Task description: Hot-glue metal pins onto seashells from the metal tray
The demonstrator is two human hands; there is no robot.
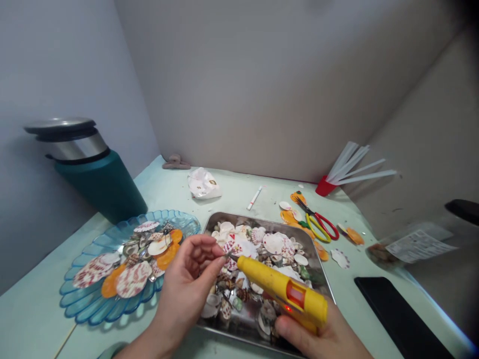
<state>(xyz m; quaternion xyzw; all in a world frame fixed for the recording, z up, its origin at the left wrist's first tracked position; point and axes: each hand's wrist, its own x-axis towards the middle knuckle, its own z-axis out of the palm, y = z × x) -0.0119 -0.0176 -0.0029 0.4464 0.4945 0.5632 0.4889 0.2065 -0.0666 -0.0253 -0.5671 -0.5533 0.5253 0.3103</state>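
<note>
Seen from the head camera, a person's right grip (318, 334) wraps the handle of a yellow glue gun (271, 280), its red light lit, a hold that seems meant to leave the nozzle (233, 258) free to point at the left grip (192, 276). There, thumb and fingertips draw close at the tip; whether they pinch something small cannot be told. Beneath the grips, a metal tray (245, 320) bears shells (275, 243), apparently for short reach. Left of the left grip, a blue scalloped plate (71, 301) keeps more shells (134, 279) apart. Beyond the right grip, past the tray, scissors (317, 216) lie on the tabletop (168, 192); a red cup (325, 187) bunches white sticks (346, 164), presumably against rolling.
</note>
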